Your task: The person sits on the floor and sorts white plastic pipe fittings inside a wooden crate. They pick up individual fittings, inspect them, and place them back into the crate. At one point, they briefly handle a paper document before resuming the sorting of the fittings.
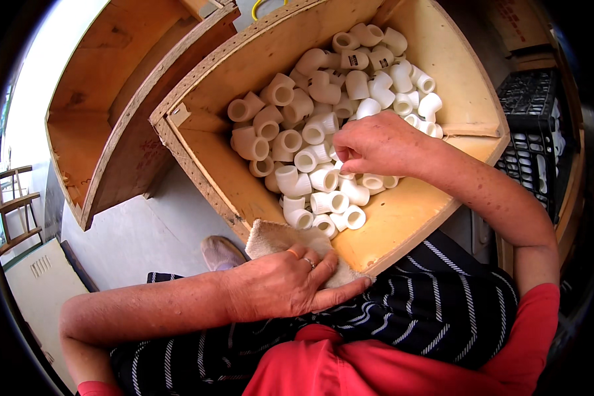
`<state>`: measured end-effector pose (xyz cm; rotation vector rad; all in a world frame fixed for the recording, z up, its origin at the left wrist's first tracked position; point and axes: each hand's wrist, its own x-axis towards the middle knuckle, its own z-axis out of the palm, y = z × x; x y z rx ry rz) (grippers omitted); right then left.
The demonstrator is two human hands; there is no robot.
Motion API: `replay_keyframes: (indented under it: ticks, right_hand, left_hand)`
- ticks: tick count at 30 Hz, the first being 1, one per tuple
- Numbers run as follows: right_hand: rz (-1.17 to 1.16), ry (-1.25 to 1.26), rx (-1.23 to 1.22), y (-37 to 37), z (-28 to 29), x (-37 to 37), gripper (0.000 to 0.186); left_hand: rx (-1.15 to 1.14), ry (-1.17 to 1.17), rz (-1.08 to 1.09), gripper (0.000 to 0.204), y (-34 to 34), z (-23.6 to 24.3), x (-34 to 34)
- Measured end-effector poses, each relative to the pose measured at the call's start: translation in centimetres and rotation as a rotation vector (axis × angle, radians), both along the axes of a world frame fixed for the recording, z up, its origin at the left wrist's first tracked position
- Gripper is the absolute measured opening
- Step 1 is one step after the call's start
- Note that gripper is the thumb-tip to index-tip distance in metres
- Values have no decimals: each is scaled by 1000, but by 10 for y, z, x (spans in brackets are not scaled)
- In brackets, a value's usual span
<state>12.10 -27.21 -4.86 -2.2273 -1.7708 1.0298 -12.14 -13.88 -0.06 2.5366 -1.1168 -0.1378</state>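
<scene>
A wooden box (211, 158) stands tilted in front of me, holding a heap of white plastic elbow pipe fittings (296, 179). My right hand (376, 144) reaches in over the box's right side and is closed, fingers curled down among the fittings. Whatever its fingertips hold is hidden under the hand. At the near rim, my left hand (287, 280) presses on a beige cloth (270, 239) draped over the edge. Its fingers bend over the rim and its thumb lies along the outside. A few fittings carry dark printed marks.
Another wooden box (112, 86) stands at the upper left. To the right is a black plastic crate (531, 99) with white pieces inside. A small wooden chair or rack (16, 208) and a pale panel (43, 274) are at far left. My shoe (222, 253) shows on the grey floor (145, 231).
</scene>
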Motion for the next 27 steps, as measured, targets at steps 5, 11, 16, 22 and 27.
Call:
replay_keyframes:
  ticks: [5,11,16,22,27]
  right_hand:
    - [-27,67,-43,0,4,3,19]
    - [-27,65,-62,0,5,2,18]
    - [-31,71,26,-5,-2,2,22]
    - [-24,78,-64,-1,5,2,18]
    - [-29,76,-60,-1,3,2,19]
  left_hand:
    - [25,57,-25,66,1,4,1]
    - [0,92,-31,69,1,0,-1]
    - [7,107,-31,69,1,3,0]
    - [11,102,-28,69,1,1,-1]
    - [-1,89,-19,67,0,1,-1]
